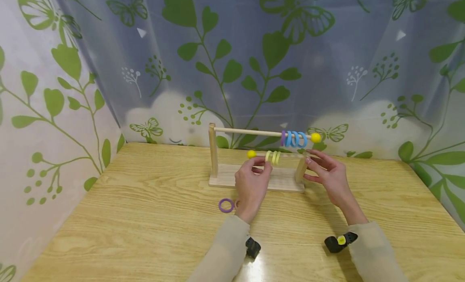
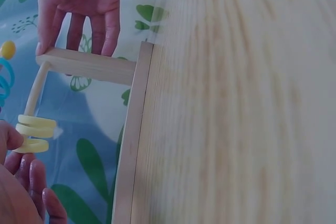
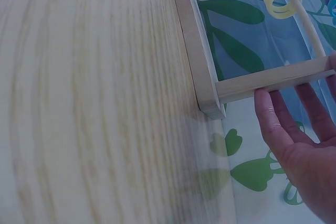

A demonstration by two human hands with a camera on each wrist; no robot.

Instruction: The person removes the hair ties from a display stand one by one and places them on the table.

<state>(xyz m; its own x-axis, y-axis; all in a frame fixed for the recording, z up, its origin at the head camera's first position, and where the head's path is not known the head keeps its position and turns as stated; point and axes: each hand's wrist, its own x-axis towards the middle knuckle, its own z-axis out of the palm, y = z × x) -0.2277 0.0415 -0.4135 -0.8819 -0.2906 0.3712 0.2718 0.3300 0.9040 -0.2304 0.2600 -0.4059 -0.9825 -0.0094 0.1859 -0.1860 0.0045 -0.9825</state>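
A wooden stand (image 1: 225, 179) has two posts, each bearing a horizontal rod. My left hand (image 1: 252, 183) pinches a pale yellow ring (image 2: 35, 146) on the lower rod (image 1: 290, 155), near its yellow ball end (image 1: 251, 154). Two more yellow rings (image 2: 38, 125) hang on that rod, just beyond the fingers. At the short right post (image 1: 301, 169), my right hand (image 1: 332, 179) grips the top, thumb on the near side and fingers (image 3: 273, 121) along the outer side. On the upper rod (image 1: 247, 131) hang a purple ring (image 1: 282, 138) and several blue rings (image 1: 295, 139), beside another yellow ball (image 1: 315, 137).
A loose purple ring (image 1: 219, 205) lies on the wooden table (image 1: 145, 225) in front of the stand. Next to it is a pinkish ring (image 1: 236, 205), partly hidden by my left wrist. A leaf-patterned curtain (image 1: 152, 92) hangs behind the table.
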